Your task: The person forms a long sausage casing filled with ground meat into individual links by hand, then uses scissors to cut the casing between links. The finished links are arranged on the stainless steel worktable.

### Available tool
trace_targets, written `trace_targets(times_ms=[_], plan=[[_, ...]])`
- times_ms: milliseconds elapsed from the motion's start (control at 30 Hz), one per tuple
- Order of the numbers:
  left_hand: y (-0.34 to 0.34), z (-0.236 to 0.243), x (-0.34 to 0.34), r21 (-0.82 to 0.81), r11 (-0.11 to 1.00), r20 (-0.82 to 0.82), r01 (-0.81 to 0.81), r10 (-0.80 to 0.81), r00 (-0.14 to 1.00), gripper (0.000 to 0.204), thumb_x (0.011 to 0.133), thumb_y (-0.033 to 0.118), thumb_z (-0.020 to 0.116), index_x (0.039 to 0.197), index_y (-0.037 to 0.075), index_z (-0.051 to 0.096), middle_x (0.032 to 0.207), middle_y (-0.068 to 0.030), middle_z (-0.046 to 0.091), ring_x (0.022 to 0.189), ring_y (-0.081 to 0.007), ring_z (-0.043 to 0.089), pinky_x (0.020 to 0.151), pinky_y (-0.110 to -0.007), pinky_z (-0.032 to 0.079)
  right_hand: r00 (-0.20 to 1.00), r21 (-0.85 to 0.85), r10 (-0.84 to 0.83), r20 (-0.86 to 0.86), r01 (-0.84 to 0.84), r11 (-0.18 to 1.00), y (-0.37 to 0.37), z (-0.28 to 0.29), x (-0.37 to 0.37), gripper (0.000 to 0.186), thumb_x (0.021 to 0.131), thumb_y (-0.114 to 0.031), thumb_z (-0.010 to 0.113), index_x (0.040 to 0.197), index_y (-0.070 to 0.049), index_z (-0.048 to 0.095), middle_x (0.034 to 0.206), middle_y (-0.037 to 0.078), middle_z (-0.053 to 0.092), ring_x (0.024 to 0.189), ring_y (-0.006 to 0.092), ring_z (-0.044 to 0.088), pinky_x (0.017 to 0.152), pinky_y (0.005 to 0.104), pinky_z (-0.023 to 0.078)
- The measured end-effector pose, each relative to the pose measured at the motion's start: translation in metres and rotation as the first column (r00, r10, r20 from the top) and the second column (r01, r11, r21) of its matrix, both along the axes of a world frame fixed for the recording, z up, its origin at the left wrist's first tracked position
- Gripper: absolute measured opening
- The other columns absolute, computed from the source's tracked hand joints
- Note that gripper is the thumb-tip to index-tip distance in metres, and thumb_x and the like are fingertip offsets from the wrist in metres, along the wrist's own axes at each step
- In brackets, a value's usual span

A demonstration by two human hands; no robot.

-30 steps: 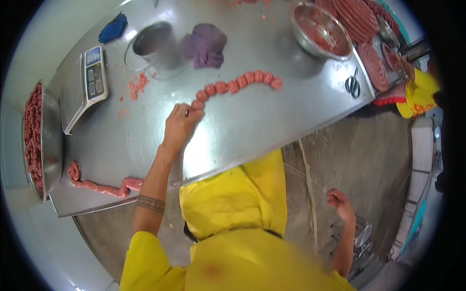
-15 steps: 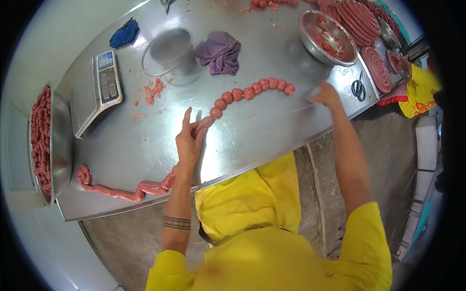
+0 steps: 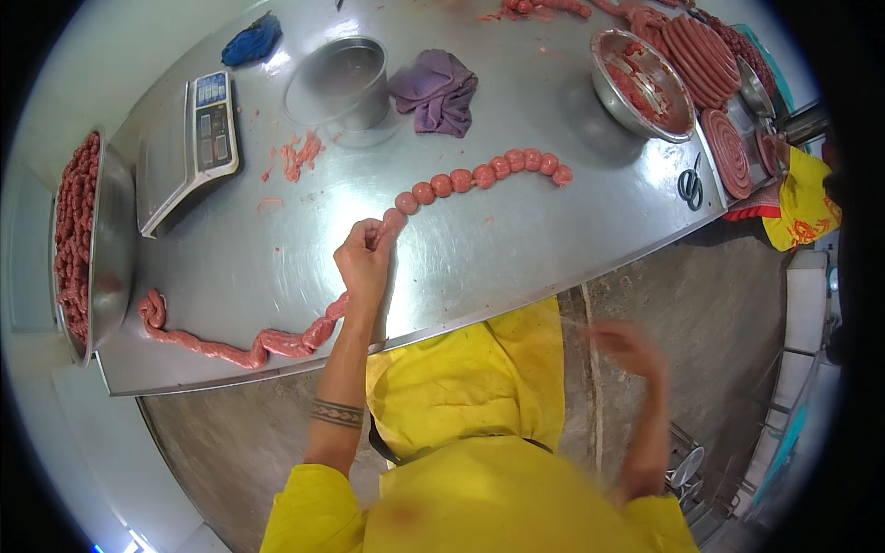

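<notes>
A string of raw pink sausage lies across the steel table, its far part tied into several round links (image 3: pixel 484 175). My left hand (image 3: pixel 361 258) is closed on the sausage just below the lowest round link, thumb and fingers pinched together. From under that wrist the untied length of sausage (image 3: pixel 286 344) trails left along the near edge. My right hand (image 3: pixel 627 348) is off the table, over the floor right of my yellow apron (image 3: pixel 470 378). Motion smears its fingers, and a faint thread-like line shows beside them.
A digital scale (image 3: pixel 189 152), clear bucket (image 3: pixel 355 88) and purple cloth (image 3: pixel 433 92) stand beyond. Ground meat fills a large bowl (image 3: pixel 112 240) at left. Right are a steel bowl (image 3: pixel 608 97), black scissors (image 3: pixel 690 187), coiled sausages (image 3: pixel 724 152) and another person's yellow garment (image 3: pixel 807 198).
My right hand has swung down and back from above the table to beyond its edge. My left fingers, spread before, have closed on the sausage. The view has shifted slightly.
</notes>
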State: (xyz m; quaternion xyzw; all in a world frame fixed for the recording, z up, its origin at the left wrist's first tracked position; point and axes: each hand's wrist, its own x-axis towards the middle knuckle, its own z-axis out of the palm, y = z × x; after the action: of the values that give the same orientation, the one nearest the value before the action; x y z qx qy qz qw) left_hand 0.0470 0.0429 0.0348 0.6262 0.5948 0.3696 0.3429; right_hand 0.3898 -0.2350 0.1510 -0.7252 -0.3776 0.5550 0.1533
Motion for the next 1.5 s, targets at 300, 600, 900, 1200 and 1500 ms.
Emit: trace_targets(times_ms=[300, 600, 900, 1200, 1500], plan=[[0.0, 0.015, -0.003, 0.187, 0.798, -0.517, 0.573, -0.416, 0.748, 0.008, 0.091, 0.015, 0.072, 0.099, 0.013, 0.074, 0.094, -0.0114, 0.062, 0.09, -0.0317, 0.06, 0.077, -0.043, 0.053, 0.91, -0.084, -0.074, 0.407, 0.119, 0.989, -0.224, 0.017, 0.093, 0.02, 0.089, 0.012, 0.06, 0.1, -0.002, 0.07, 0.077, 0.001, 0.065, 0.073, 0.0201, 0.063, 0.072, 0.0327, 0.051], [0.005, 0.012, -0.009, 0.259, 0.752, -0.475, 0.607, -0.448, 0.758, 0.01, 0.088, 0.008, 0.073, 0.095, 0.016, 0.075, 0.087, -0.0089, 0.058, 0.086, -0.0287, 0.061, 0.069, -0.039, 0.052, 0.296, -0.2, -0.635, -0.714, 0.782, 0.59, -0.284, -0.105, 0.14, 0.033, 0.094, 0.01, 0.053, 0.122, -0.005, 0.064, 0.105, 0.011, 0.066, 0.089, 0.0242, 0.066, 0.071, 0.0353, 0.051], [-0.016, 0.03, -0.04, -0.036, 0.955, -0.045, 0.294, -0.295, 0.954, 0.082, 0.089, 0.006, 0.078, 0.162, 0.014, 0.04, 0.121, -0.0182, 0.074, 0.096, -0.031, 0.072, 0.084, -0.038, 0.059, 0.645, 0.244, -0.728, -0.232, 0.763, 0.598, 0.1, -0.11, 0.22, 0.088, 0.087, -0.017, 0.081, 0.164, -0.015, 0.037, 0.114, 0.015, 0.072, 0.061, 0.0026, 0.045, 0.044, 0.0178, 0.033], [-0.017, 0.005, -0.034, -0.055, 0.998, 0.114, 0.036, -0.029, 0.993, 0.057, 0.086, 0.005, 0.083, 0.138, 0.002, 0.06, 0.084, -0.0099, 0.079, 0.072, -0.0129, 0.07, 0.069, -0.027, 0.055, 0.415, 0.158, 0.356, 0.837, -0.807, 0.569, 0.287, -0.071, -0.222, 0.051, 0.084, -0.036, 0.075, 0.127, -0.009, 0.068, 0.099, 0.01, 0.078, 0.087, 0.0276, 0.076, 0.076, 0.0443, 0.056], [-0.019, -0.009, -0.027, -0.063, 0.991, 0.159, -0.115, 0.124, 0.979, 0.02, 0.086, 0.007, 0.084, 0.103, -0.002, 0.077, 0.077, -0.0064, 0.073, 0.065, -0.0126, 0.064, 0.062, -0.028, 0.052, 0.94, -0.071, -0.154, 0.306, 0.183, 0.98, -0.027, 0.0, 0.008, 0.028, 0.097, -0.006, 0.069, 0.125, -0.008, 0.073, 0.094, 0.008, 0.076, 0.076, 0.0184, 0.069, 0.074, 0.0347, 0.056]])
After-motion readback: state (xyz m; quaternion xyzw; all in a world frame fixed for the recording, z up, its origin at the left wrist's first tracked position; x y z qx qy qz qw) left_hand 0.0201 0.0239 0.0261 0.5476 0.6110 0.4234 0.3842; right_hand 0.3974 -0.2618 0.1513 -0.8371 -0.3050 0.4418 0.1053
